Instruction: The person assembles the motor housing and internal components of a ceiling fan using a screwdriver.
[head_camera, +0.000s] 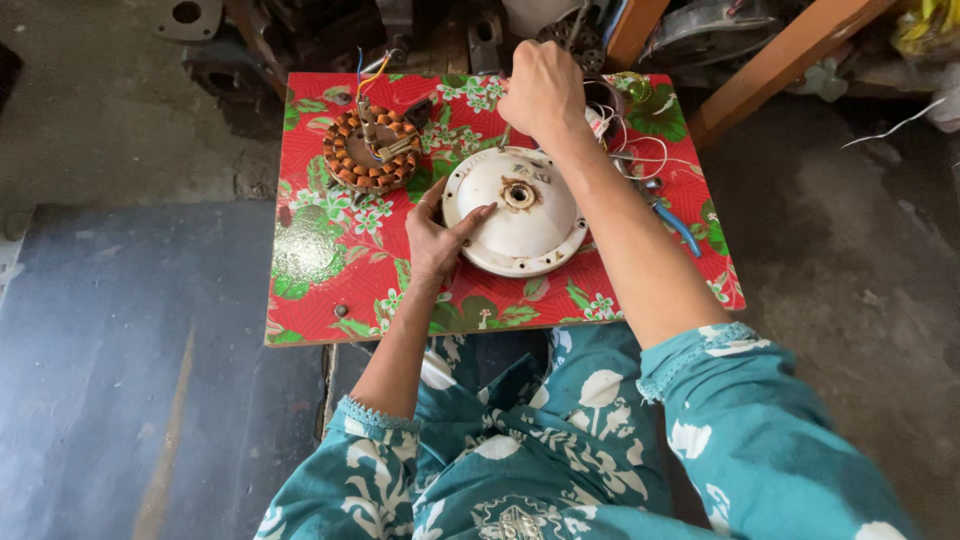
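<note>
A round white motor cover with a rusty centre hole lies on a small table under a red flowered cloth. My left hand rests on the cover's left rim, fingers laid over it. My right hand is closed at the table's far edge, just beyond the cover, and what it grips is hidden under the fist. A copper-wound stator with coloured wires sits at the far left of the table.
Loose white wires and a blue-handled tool lie to the right of the cover. An orange wooden beam slants at the back right. Metal parts crowd the floor behind the table. A dark mat lies at left.
</note>
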